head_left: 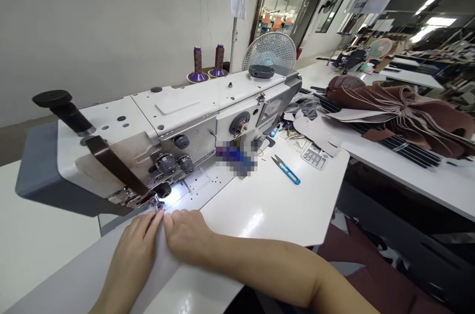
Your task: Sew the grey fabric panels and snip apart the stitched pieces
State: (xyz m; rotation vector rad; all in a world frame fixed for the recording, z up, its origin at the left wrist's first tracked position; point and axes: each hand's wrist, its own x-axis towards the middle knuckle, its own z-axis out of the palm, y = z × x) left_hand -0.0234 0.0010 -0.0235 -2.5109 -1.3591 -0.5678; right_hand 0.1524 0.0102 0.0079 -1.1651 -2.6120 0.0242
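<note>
A pale grey sheet of material (67, 279) stretches from the lower left up to the lit needle area (159, 203) of a white sewing machine (178, 101). My left hand (135, 242) lies on the sheet with its fingers stretched toward the presser foot. Close beside it, my right hand (189, 235) has its fingers curled over the sheet's edge, thumb side against the left fingertips. Both hands sit just in front of the needle. The hands hide part of the sheet's edge.
Blue thread snips (285, 170) lie on the white table (260, 215), near a grey tray (314, 158) and scraps. Two brown thread cones (198, 60) and a fan (270, 50) stand behind the machine. Brown cut pieces (401, 111) are heaped on the right table.
</note>
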